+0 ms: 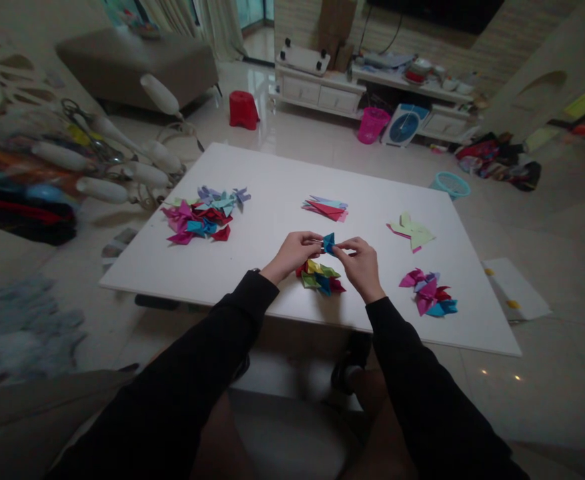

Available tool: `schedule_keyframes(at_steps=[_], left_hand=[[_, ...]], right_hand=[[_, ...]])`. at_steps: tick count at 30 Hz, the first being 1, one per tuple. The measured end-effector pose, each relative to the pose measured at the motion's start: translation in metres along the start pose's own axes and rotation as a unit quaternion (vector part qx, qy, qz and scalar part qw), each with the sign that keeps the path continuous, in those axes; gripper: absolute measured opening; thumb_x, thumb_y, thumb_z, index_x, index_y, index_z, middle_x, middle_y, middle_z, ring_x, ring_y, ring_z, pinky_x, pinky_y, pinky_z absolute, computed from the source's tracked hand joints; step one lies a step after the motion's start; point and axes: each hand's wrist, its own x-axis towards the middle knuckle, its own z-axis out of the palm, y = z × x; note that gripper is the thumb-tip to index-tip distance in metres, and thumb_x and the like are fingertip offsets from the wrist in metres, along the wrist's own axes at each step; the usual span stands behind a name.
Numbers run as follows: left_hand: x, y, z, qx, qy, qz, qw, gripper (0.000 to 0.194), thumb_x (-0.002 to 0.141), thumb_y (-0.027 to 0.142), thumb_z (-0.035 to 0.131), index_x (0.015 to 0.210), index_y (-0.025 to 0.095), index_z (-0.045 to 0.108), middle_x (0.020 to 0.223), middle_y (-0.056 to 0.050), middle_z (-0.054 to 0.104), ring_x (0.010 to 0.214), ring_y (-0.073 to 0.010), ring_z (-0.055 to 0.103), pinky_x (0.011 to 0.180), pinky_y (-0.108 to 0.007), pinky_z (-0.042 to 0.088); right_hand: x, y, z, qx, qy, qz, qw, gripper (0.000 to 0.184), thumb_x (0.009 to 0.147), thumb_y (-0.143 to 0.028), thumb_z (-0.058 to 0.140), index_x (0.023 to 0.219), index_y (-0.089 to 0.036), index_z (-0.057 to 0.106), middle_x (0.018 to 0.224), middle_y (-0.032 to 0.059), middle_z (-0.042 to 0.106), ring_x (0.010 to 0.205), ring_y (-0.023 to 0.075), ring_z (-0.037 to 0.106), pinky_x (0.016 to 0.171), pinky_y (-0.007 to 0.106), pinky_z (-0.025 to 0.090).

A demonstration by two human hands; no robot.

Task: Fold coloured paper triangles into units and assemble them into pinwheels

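The white table (272, 180) bears a colorful folded-paper heap (192, 220) at ten o'clock. Centrally, the left hand (300, 252) and right hand (361, 265) pinch a blue folded-paper piece (328, 243), folded papers (326, 207) at twelve.

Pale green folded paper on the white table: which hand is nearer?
Your right hand, to the left of the pale green folded paper; your left hand is farther left, beyond the right one.
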Motion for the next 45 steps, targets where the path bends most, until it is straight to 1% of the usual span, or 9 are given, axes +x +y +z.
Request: schedule_keyframes(at_steps=[4, 9, 15, 21, 25, 30, 34, 39, 45], left_hand=[[0.000, 0.000, -0.002, 0.020, -0.012, 0.026, 0.999, 0.031, 0.070, 0.007, 0.076, 0.100, 0.013, 0.072, 0.084, -0.007, 0.075, 0.077, -0.0153, 0.070, 0.078, -0.031, 0.056], [0.000, -0.003, -0.001, 0.056, 0.016, 0.079, 0.995, 0.025, 0.067, 0.003, 0.074, 0.091, 0.012, 0.070, 0.085, -0.008, 0.074, 0.083, -0.0171, 0.070, 0.081, -0.033, 0.056], [0.001, -0.005, 0.000, 0.054, -0.001, 0.093, 0.994, 0.034, 0.064, -0.001, 0.072, 0.095, 0.012, 0.068, 0.088, -0.008, 0.075, 0.083, -0.0174, 0.071, 0.079, -0.032, 0.057], [0.003, -0.006, 0.000, 0.051, 0.036, 0.084, 0.995, 0.032, 0.064, -0.001, 0.066, 0.092, 0.013, 0.068, 0.082, -0.006, 0.074, 0.083, -0.0173, 0.070, 0.076, -0.029, 0.055], [0.004, -0.006, 0.002, 0.034, 0.057, 0.057, 0.996, 0.028, 0.066, 0.000, 0.065, 0.090, 0.014, 0.067, 0.074, -0.003, 0.071, 0.072, -0.0151, 0.068, 0.072, -0.028, 0.055], [0.003, -0.007, 0.003, 0.011, 0.054, 0.041, 0.998, 0.022, 0.069, 0.004, 0.069, 0.089, 0.014, 0.066, 0.071, -0.003, 0.069, 0.070, -0.0143, 0.068, 0.075, -0.031, 0.056], [0.003, -0.009, 0.003, 0.002, 0.047, 0.040, 0.998, 0.027, 0.067, 0.005, 0.073, 0.091, 0.014, 0.065, 0.074, -0.003, 0.070, 0.073, -0.0150, 0.068, 0.076, -0.031, 0.056], [0.001, -0.007, 0.004, 0.011, 0.045, 0.045, 0.998, 0.029, 0.065, 0.000, 0.069, 0.091, 0.013, 0.066, 0.073, -0.002, 0.068, 0.071, -0.0133, 0.066, 0.071, -0.027, 0.054], [-0.003, -0.002, 0.007, 0.026, 0.043, 0.058, 0.997, 0.019, 0.070, 0.005, 0.069, 0.087, 0.011, 0.070, 0.073, -0.002, 0.067, 0.070, -0.0119, 0.064, 0.071, -0.026, 0.054]], right_hand=[[-0.003, -0.001, 0.002, -0.027, 0.007, -0.025, 0.999, 0.020, 0.089, -0.038, 0.068, 0.082, -0.021, 0.076, 0.090, 0.0065, 0.068, 0.092, 0.0225, 0.062, 0.077, 0.034, 0.050], [-0.006, -0.002, 0.006, -0.018, -0.002, -0.073, 0.997, 0.012, 0.086, -0.033, 0.071, 0.083, -0.022, 0.075, 0.096, 0.0064, 0.068, 0.097, 0.0225, 0.061, 0.081, 0.035, 0.050], [-0.006, -0.005, 0.003, -0.007, -0.004, -0.077, 0.997, 0.011, 0.085, -0.032, 0.072, 0.084, -0.022, 0.075, 0.108, 0.0082, 0.067, 0.105, 0.0232, 0.061, 0.083, 0.036, 0.052], [-0.007, -0.012, 0.001, 0.042, -0.027, -0.047, 0.998, 0.019, 0.088, -0.038, 0.067, 0.087, -0.020, 0.074, 0.097, 0.0071, 0.070, 0.093, 0.0207, 0.065, 0.073, 0.031, 0.053], [-0.007, -0.014, 0.001, 0.074, -0.017, -0.015, 0.997, 0.023, 0.088, -0.038, 0.061, 0.084, -0.018, 0.072, 0.090, 0.0068, 0.072, 0.083, 0.0188, 0.067, 0.070, 0.029, 0.053], [-0.007, -0.013, 0.003, 0.096, -0.029, 0.022, 0.995, 0.020, 0.083, -0.035, 0.064, 0.084, -0.017, 0.073, 0.088, 0.0072, 0.075, 0.082, 0.0200, 0.069, 0.071, 0.031, 0.054], [-0.007, -0.011, 0.005, 0.117, -0.026, 0.027, 0.992, 0.018, 0.081, -0.033, 0.065, 0.083, -0.017, 0.074, 0.085, 0.0068, 0.075, 0.078, 0.0193, 0.068, 0.068, 0.030, 0.054], [-0.007, -0.011, 0.005, 0.098, -0.013, -0.018, 0.995, 0.015, 0.081, -0.029, 0.065, 0.085, -0.018, 0.074, 0.090, 0.0055, 0.072, 0.079, 0.0176, 0.067, 0.066, 0.029, 0.052], [-0.010, -0.012, 0.005, 0.085, -0.023, -0.071, 0.994, 0.009, 0.080, -0.026, 0.068, 0.086, -0.020, 0.073, 0.094, 0.0044, 0.070, 0.083, 0.0180, 0.066, 0.067, 0.030, 0.051]])
